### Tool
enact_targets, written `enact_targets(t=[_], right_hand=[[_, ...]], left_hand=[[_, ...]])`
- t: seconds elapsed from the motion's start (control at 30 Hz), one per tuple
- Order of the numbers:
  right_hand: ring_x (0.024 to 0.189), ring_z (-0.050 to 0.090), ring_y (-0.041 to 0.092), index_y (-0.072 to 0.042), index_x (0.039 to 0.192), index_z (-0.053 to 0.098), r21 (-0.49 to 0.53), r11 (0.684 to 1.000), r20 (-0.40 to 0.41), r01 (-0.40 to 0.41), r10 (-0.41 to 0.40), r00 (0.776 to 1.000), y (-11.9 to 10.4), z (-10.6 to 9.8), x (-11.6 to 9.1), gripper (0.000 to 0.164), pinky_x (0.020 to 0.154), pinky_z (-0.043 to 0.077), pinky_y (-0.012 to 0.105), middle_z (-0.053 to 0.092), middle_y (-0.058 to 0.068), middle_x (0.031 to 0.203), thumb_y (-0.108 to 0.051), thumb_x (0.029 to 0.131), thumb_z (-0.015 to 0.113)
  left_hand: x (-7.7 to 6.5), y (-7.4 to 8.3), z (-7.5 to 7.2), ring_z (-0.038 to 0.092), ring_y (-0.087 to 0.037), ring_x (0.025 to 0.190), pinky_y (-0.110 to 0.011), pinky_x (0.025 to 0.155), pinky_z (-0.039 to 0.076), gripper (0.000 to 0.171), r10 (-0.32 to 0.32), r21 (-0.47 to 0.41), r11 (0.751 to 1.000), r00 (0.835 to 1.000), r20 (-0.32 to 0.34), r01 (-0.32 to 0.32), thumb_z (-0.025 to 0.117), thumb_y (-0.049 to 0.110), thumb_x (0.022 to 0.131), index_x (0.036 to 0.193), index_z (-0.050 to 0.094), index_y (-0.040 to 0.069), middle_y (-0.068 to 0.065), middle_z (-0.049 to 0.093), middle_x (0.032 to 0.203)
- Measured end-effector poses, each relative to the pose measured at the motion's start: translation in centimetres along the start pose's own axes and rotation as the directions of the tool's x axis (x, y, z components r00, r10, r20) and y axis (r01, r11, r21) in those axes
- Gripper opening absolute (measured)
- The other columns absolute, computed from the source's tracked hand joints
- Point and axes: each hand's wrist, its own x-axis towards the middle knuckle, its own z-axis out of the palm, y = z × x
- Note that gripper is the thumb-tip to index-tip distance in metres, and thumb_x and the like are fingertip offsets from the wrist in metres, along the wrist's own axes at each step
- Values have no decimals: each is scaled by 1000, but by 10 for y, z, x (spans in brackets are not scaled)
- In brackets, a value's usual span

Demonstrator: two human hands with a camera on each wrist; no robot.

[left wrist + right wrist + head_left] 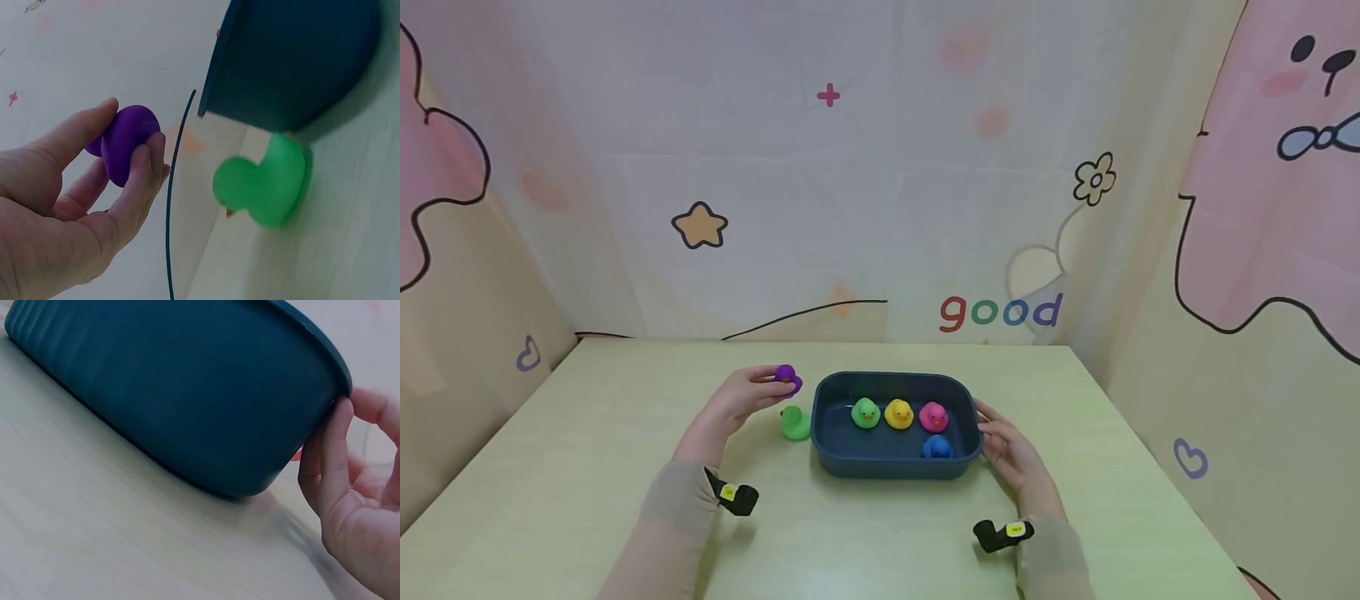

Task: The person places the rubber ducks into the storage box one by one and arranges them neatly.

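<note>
My left hand (743, 398) pinches a purple rubber duck (786, 379) between thumb and fingers, raised over the table left of a dark blue bin (895, 468). In the left wrist view the purple duck (128, 140) shows between the fingertips. Below that hand, a green rubber duck (795, 423) stands on the table close by the bin's left end. Inside the bin sit a light green duck (866, 413), a yellow duck (898, 414), a pink duck (933, 417) and a blue duck (937, 447). My right hand (1011, 450) rests its fingers against the bin's right end, just under the rim.
The pale table (865, 542) runs back to a printed cloth wall (880, 208), with more printed cloth on both sides. A black wrist camera (737, 498) sits on the left sleeve and another camera (996, 535) on the right.
</note>
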Motion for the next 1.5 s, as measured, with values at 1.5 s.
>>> enact_targets(t=[1.5], right_hand=[[87, 65, 8, -18, 114, 64, -8, 1000, -72, -19, 19, 997, -1, 0, 2, 37, 78, 55, 17, 66, -2, 117, 5, 100, 39]], left_hand=[[18, 6, 157, 60, -26, 101, -41, 92, 53, 44, -11, 234, 972, 995, 99, -12, 79, 16, 82, 121, 66, 2, -16, 65, 116]])
